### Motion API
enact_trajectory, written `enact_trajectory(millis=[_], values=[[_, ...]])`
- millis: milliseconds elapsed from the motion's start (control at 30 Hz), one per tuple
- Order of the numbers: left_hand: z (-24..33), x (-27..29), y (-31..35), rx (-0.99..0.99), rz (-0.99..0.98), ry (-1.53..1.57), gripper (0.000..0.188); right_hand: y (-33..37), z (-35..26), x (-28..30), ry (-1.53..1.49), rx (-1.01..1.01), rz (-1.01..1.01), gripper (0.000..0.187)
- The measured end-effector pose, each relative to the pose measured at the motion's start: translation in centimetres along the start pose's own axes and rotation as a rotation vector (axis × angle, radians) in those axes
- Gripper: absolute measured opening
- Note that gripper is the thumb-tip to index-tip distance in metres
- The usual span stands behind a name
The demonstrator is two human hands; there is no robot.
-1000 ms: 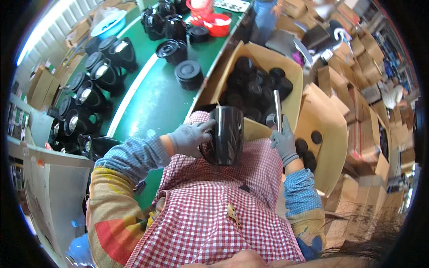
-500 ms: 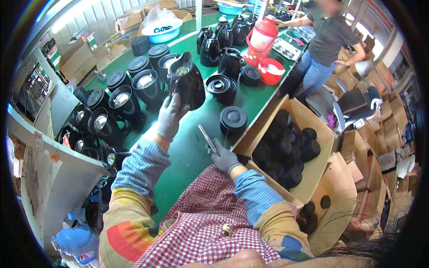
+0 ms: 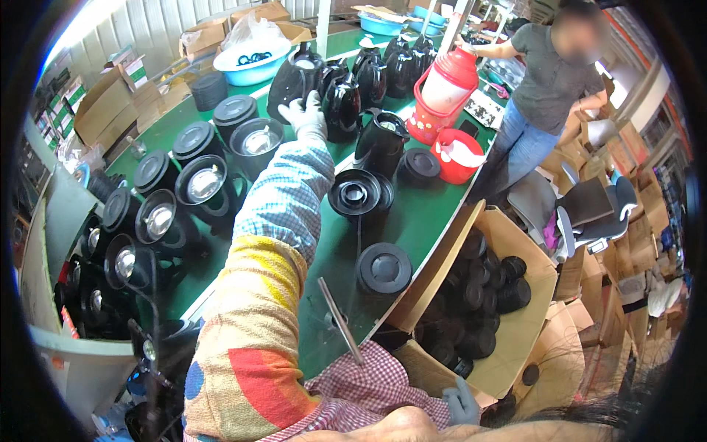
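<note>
My left hand (image 3: 305,119) in a pale grey glove reaches far over the green table. Its fingers are spread against or just beside a large glossy black jug (image 3: 296,79) standing upright; whether they touch it I cannot tell. Low at the right, my gloved right hand (image 3: 462,404) shows only in part, beside my checked apron and the carton, one finger stretched out. No object shows in it. A slim metal rod (image 3: 340,318) slants at the table's near edge, its lower end against the apron. A round black lid (image 3: 385,267) lies beyond it.
Rows of open black jugs (image 3: 201,184) with silvery insides stand at left, several lidded pots (image 3: 193,140) behind. A carton (image 3: 541,295) of black lids adjoins the table's right edge. Farther off are a red-and-white flask (image 3: 445,85), a red bucket (image 3: 458,155) and a standing person (image 3: 549,81).
My left hand has carried the black jug away from me to the far row, where it stands. My right hand has drawn back to the lower right, away from the metal rod it held.
</note>
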State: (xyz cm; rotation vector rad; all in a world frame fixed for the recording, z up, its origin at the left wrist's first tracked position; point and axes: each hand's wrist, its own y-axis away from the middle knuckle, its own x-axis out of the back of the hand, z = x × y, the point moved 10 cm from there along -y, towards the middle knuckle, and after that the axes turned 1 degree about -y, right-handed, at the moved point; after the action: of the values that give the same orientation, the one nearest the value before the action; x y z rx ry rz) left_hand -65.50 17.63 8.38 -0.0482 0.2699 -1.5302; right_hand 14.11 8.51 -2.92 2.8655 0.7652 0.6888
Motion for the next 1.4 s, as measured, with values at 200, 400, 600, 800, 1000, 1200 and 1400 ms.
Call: enact_trajectory(millis=[200, 400, 600, 800, 1000, 1200, 1400], values=[[-14.0, 0.5, -6.7, 0.198, 0.086, -0.038, 0.058, 0.8, 4.1, 0.5, -0.072, -0.250, 0.115, 0.045], [-12.0, 0.2, -1.3, 0.288, -0.045, 0.041, 0.068, 1.5, 4.1, -0.2, -0.090, -0.300, 0.133, 0.044], [8.0, 6.8, 11.7, -0.978, -0.357, -0.627, 0.063, 2.6, 4.1, -0.4, -0.148, -0.274, 0.143, 0.043], [6.6, 10.8, 5.0, -0.910, -0.404, -1.499, 0.061, 4.0, 4.0, 0.6, -0.281, -0.116, 0.165, 0.042], [14.2, 11.0, 9.6, -1.044, -0.598, -1.212, 0.042, 6.6, 0.9, 2.3, -0.158, 0.058, 0.127, 0.041], [30.1, 12.9, 29.7, -1.331, -1.076, -0.670, 0.036, 8.8, -5.9, 4.2, -0.002, 0.205, 0.115, 0.043], [29.8, 17.4, 51.8, -1.226, -1.713, -0.117, 0.024, 10.8, -12.9, 7.8, 0.146, 0.481, 0.242, 0.044]])
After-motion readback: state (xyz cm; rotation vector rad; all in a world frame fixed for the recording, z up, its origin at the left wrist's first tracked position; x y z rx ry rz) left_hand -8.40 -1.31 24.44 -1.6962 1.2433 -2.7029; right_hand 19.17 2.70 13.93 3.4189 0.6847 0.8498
